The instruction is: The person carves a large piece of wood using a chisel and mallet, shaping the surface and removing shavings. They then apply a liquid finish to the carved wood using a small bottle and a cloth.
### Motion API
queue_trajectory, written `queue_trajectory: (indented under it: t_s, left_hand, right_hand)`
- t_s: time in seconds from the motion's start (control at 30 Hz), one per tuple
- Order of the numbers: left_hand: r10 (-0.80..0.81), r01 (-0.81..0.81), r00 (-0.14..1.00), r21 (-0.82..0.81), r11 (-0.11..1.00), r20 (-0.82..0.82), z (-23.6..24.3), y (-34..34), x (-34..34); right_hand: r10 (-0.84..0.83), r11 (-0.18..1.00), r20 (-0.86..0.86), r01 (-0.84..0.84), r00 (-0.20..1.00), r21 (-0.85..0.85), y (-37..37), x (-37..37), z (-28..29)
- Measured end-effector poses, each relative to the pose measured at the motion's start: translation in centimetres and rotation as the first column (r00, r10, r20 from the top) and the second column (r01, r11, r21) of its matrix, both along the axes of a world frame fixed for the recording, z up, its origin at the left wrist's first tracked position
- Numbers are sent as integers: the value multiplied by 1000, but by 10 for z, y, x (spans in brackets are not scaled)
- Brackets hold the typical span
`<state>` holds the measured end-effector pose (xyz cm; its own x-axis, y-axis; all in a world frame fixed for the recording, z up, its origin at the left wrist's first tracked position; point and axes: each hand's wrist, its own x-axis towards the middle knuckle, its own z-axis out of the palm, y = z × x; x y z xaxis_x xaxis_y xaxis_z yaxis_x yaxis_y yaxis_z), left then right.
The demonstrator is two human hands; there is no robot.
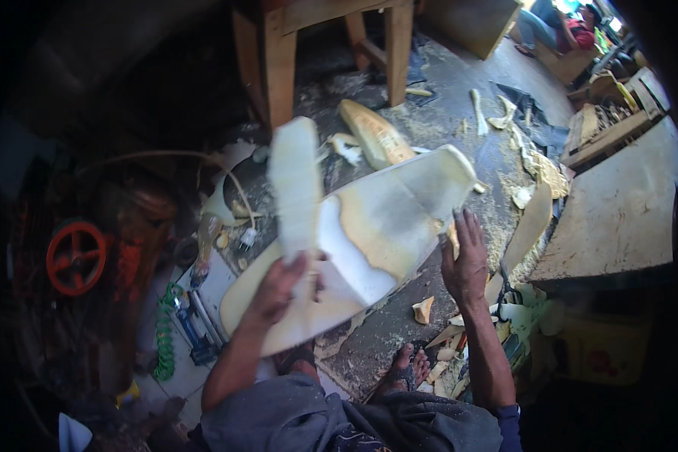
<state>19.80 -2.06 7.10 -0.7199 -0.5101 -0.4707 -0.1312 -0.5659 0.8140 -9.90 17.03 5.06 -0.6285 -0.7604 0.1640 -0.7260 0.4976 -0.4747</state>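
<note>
Across the space before my knees lies a long, seat-shaped foam pad (399, 218), cream with a grey worn patch and a white section in the middle. My left hand (277, 290) is closed on the lower end of a flat, pale foam piece (295, 181). That piece stands upright above the pad and is slightly blurred. My right hand (465, 260) is open at the pad's right edge, its fingers stretched out; whether they touch the foam I cannot tell. A small foam scrap (423, 309) rests on the floor near my right forearm.
A wooden stool (279, 68) stands beyond the pad, near a long yellowish foam block (373, 135). Foam offcuts (535, 169) litter the right side, beside a slanted board (610, 203). At left are a red wheel (76, 257) and green coiled hose (164, 331). A person (572, 34) sits far right.
</note>
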Motion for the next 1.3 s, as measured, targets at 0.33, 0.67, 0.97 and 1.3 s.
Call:
queue_trajectory:
  t_s: [0.33,0.67,0.97,1.3]
  left_hand:
    - [-102,260,949,-560,787,297,-33,40,14]
    - [874,-275,307,-843,461,378,-84,-46,232]
    - [719,554,328,-742,378,612,-144,-148,143]
    - [549,-635,748,-158,757,-374,20,-130,118]
  right_hand:
    - [-32,960,833,247,553,-128,-25,89,-3]
    - [-223,968,503,252,835,11,26,38,2]
    - [183,965,250,-223,951,140,0,49,96]
    - [115,992,615,-126,780,-25,3,114,82]
